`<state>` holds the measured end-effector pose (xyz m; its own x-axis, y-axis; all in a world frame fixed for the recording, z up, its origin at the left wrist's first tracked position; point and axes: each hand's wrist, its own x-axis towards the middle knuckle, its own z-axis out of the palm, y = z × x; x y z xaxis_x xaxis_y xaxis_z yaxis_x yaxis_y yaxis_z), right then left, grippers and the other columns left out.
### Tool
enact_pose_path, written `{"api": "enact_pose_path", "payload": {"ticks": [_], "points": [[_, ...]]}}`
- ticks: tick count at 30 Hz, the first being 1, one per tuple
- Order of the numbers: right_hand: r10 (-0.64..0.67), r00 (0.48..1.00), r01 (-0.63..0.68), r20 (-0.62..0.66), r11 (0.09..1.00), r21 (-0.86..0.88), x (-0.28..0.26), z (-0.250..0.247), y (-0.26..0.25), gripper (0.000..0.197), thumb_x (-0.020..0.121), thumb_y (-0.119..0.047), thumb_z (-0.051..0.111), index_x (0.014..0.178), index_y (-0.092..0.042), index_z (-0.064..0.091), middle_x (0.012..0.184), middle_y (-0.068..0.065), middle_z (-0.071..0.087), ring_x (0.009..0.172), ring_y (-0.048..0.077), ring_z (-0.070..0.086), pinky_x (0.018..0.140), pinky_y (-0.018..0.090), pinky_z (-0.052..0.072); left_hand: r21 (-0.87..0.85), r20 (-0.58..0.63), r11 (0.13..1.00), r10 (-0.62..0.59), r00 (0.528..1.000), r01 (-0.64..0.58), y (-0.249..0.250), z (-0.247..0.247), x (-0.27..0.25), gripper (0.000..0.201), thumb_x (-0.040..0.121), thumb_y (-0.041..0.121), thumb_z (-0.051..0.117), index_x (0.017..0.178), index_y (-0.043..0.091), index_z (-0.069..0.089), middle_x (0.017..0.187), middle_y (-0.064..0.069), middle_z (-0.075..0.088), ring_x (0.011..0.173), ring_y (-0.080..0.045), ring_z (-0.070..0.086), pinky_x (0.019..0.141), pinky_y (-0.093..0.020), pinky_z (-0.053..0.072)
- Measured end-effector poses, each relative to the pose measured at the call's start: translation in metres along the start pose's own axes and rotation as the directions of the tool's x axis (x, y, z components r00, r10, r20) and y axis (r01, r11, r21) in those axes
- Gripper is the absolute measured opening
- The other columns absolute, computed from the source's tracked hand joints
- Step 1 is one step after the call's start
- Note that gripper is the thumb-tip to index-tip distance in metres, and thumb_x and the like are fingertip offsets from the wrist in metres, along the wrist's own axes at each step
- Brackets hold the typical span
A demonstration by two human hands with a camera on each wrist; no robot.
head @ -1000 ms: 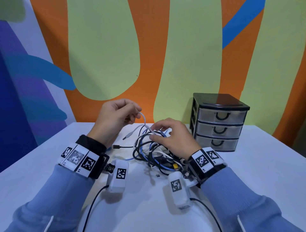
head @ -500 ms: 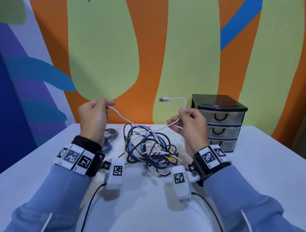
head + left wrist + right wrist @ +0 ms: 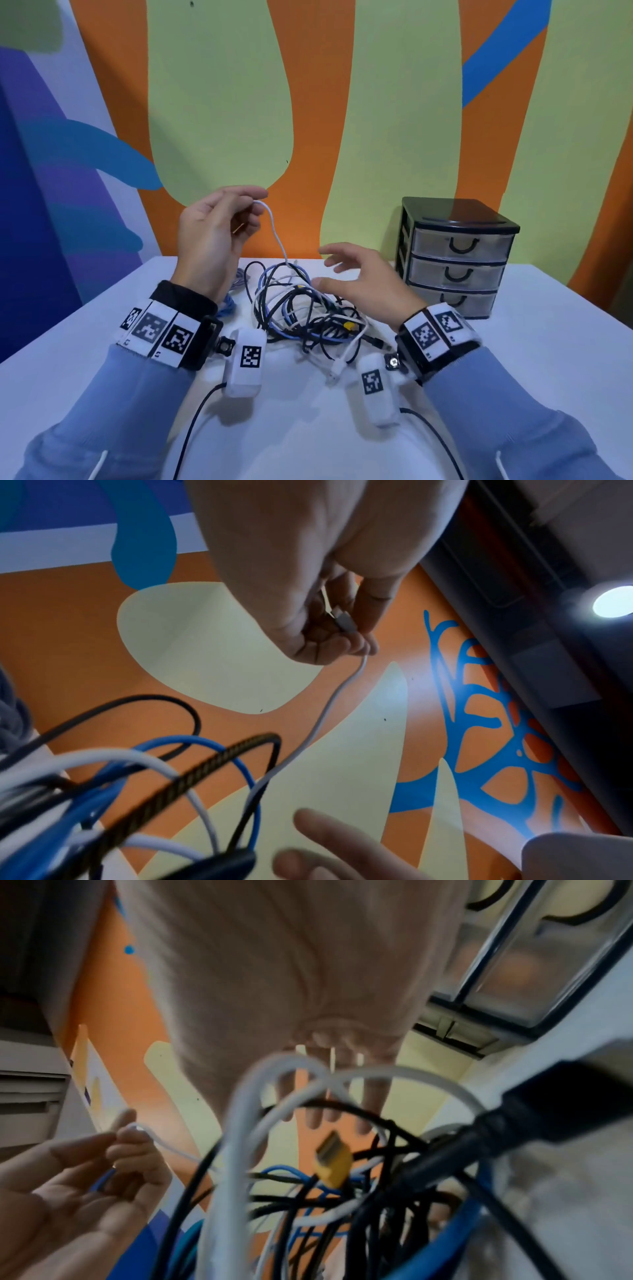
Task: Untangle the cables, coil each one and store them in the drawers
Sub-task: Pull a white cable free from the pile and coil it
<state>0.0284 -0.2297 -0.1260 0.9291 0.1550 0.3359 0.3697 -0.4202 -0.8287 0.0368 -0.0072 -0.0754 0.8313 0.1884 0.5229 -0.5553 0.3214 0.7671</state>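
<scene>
The white cable (image 3: 277,236) rises from the tangle of cables (image 3: 301,308) near the middle of the desk (image 3: 548,359) to the raised left hand (image 3: 212,236), which pinches it by the plug end. The right hand (image 3: 366,281) hovers just above the tangle, fingers spread and holding nothing. The drawers (image 3: 455,257) stand closed toward the far right edge — in the right wrist view the cables are blurred.

White table (image 3: 548,359) carries a tangled cable pile (image 3: 301,308) and a 3-drawer unit (image 3: 455,257).

A white table (image 3: 548,359) fills the lower frame. Behind it, a wall mural (image 3: 394,102) shows orange, pale green and blue shapes. A ceiling light (image 3: 613,605) glows at right.
</scene>
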Motion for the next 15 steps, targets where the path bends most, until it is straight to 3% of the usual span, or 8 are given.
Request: {"api": "enact_pose_path", "payload": {"ticks": [2, 4, 5, 7, 9, 12, 15], "points": [[0.002, 0.995, 0.004, 0.104, 0.998, -0.056, 0.004, 0.006, 0.002, 0.052, 0.097, -0.029, 0.075, 0.146, -0.032, 0.058, 0.138, -0.013, 0.063, 0.129, 0.001, 0.054, 0.106, 0.024, 0.040, -0.052, 0.049, 0.999, 0.005, 0.999, -0.003, 0.003, 0.003, -0.003, 0.031, 0.101, -0.006, 0.050, 0.090, 0.000, 0.078, 0.078, -0.010, 0.067, 0.075, -0.017, 0.058, 0.070, -0.024, 0.050], [0.071, 0.975, -0.068, 0.211, 0.997, -0.024, 0.007, 0.014, 0.005, 0.045, 0.104, -0.021, 0.063, 0.149, -0.027, 0.056, 0.143, -0.008, 0.063, 0.133, 0.004, 0.054, 0.113, 0.026, 0.038, -0.081, 0.083, 0.997, 0.012, 0.996, -0.006, 0.005, 0.006, -0.005, 0.037, 0.100, -0.007, 0.048, 0.083, 0.003, 0.080, 0.077, -0.010, 0.066, 0.075, -0.018, 0.058, 0.070, -0.024, 0.049], [0.085, 0.968, -0.088, 0.236, 0.996, 0.002, 0.008, 0.018, 0.010, 0.038, 0.106, -0.017, 0.060, 0.143, -0.023, 0.062, 0.135, -0.001, 0.069, 0.125, 0.007, 0.061, 0.110, 0.026, 0.042, -0.084, 0.088, 0.996, 0.019, 0.996, -0.011, 0.005, 0.007, -0.006, 0.039, 0.100, -0.007, 0.048, 0.081, 0.004, 0.080, 0.076, -0.010, 0.066, 0.075, -0.017, 0.058, 0.069, -0.024, 0.049], [0.048, 0.980, -0.053, 0.195, 0.998, 0.018, 0.008, 0.018, 0.014, 0.021, 0.103, -0.014, 0.063, 0.119, -0.016, 0.077, 0.109, 0.007, 0.078, 0.094, 0.006, 0.068, 0.088, 0.019, 0.049, -0.070, 0.054, 0.997, 0.032, 0.998, -0.028, 0.006, 0.006, -0.005, 0.041, 0.099, -0.007, 0.048, 0.077, 0.006, 0.080, 0.075, -0.008, 0.065, 0.073, -0.016, 0.057, 0.067, -0.023, 0.047], [0.007, 0.990, -0.008, 0.138, 1.000, 0.007, 0.007, 0.011, 0.014, 0.012, 0.098, -0.013, 0.071, 0.103, -0.012, 0.081, 0.087, -0.001, 0.078, 0.075, 0.000, 0.064, 0.074, 0.011, 0.046, -0.052, -0.024, 0.998, 0.040, 0.999, -0.042, 0.005, 0.001, -0.001, 0.043, 0.098, -0.007, 0.050, 0.071, 0.009, 0.080, 0.074, -0.007, 0.064, 0.070, -0.015, 0.056, 0.064, -0.023, 0.045], [0.005, 0.983, -0.004, 0.186, 1.000, -0.005, 0.003, 0.008, 0.011, 0.011, 0.096, -0.015, 0.075, 0.104, -0.011, 0.080, 0.074, -0.006, 0.067, 0.069, 0.005, 0.057, 0.069, 0.013, 0.045, -0.052, -0.101, 0.998, 0.028, 0.994, -0.033, 0.005, -0.005, 0.003, 0.044, 0.096, -0.006, 0.052, 0.066, 0.011, 0.079, 0.076, -0.009, 0.062, 0.067, -0.015, 0.053, 0.061, -0.022, 0.042], [-0.015, 0.986, 0.026, 0.167, 0.997, -0.068, 0.003, 0.013, 0.010, 0.005, 0.095, -0.018, 0.075, 0.096, -0.015, 0.079, 0.082, 0.005, 0.073, 0.073, 0.010, 0.058, 0.073, 0.021, 0.049, -0.039, -0.099, 0.999, 0.021, 0.995, -0.025, 0.005, -0.007, 0.003, 0.045, 0.096, -0.005, 0.051, 0.064, 0.012, 0.078, 0.076, -0.009, 0.061, 0.067, -0.015, 0.052, 0.061, -0.022, 0.042]]}}
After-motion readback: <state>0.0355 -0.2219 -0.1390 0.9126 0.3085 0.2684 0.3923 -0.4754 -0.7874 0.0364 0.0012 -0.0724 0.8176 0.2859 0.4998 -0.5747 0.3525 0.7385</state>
